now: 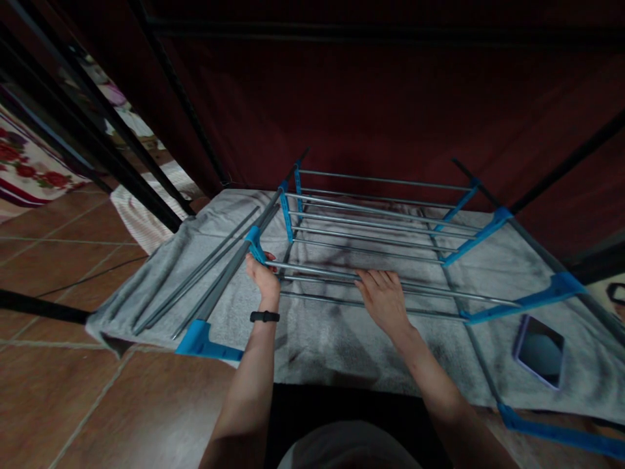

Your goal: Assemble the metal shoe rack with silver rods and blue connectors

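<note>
Our left hand (262, 277) grips the rack (375, 241) at a blue connector (254, 242), fingers closed around it; our right hand (383, 298) lies open and flat across the near rods. The rack sits on a grey towel (336, 339) on the floor. Risks as we judge them: rods popping from the connectors under uneven pressure, and the phone (540, 350) lying beside the right frame getting knocked.

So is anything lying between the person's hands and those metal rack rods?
Nothing visible. The left hand already grips the rod end by a blue connector, and the right hand rests flat on the rods. The phone lies off aside.
</note>
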